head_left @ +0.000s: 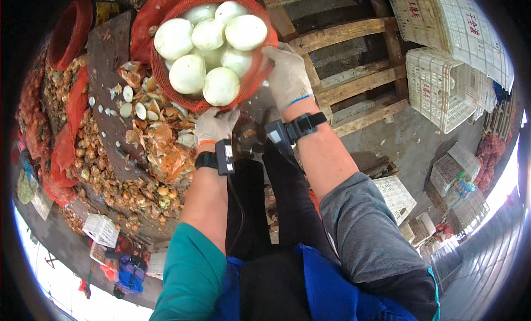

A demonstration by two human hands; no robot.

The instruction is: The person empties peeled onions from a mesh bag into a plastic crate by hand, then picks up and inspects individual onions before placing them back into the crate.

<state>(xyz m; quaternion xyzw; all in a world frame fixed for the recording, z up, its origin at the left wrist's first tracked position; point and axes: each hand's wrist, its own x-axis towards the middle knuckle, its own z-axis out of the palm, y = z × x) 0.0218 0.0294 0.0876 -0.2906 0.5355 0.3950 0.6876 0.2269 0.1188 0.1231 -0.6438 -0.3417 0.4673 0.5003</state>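
Several peeled white onions (188, 74) fill a round-mouthed red mesh bag (160, 72) at the top centre. At the bag's right side, my right hand (289, 75), in a thin translucent glove, grips the mesh edge. Below its near rim is my left hand (215, 124), gloved the same way, closed against the bag with its fingertips partly hidden. Left of the bag, a dark board (105, 94) carries onion skins (171, 138) and cut white onion ends (141, 110).
Unpeeled onions (99, 160) are heaped at the left, beside an empty-looking red tub (71, 33). Wooden pallets (348, 36) lie at the upper right. White plastic crates (440, 89) stand farther right. Another person in blue (131, 274) is at the lower left.
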